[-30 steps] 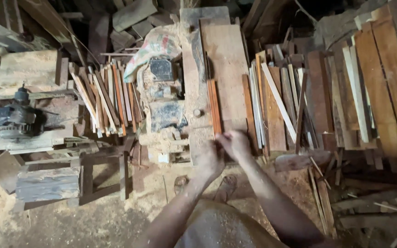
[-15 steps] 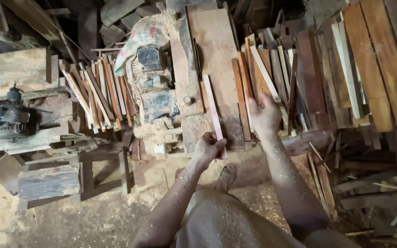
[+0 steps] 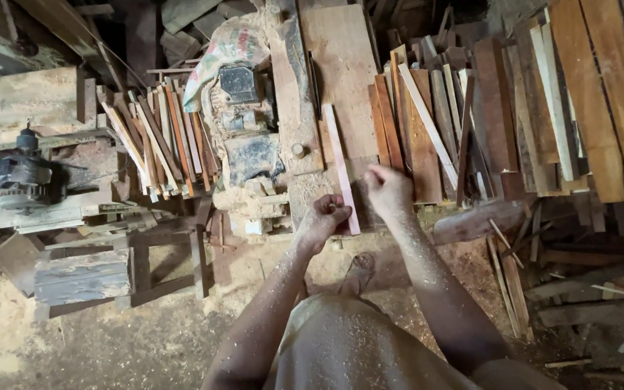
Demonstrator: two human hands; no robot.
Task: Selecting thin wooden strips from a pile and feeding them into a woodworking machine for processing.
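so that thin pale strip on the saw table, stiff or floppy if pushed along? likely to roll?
The pale wooden strip is probably stiff: it lies straight on the saw table. Being long and thin, it likely feels light and may flex a little. Its flat faces suggest sliding, not rolling. The left hand closes over its near end; the right hand is beside it.

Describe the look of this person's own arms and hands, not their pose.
Both arms are bare, with no sleeves in view, and flecked all over with pale sawdust. The left hand and right hand wear no gloves, rings or watch that can be made out. Sawdust clings thickest along the forearms.
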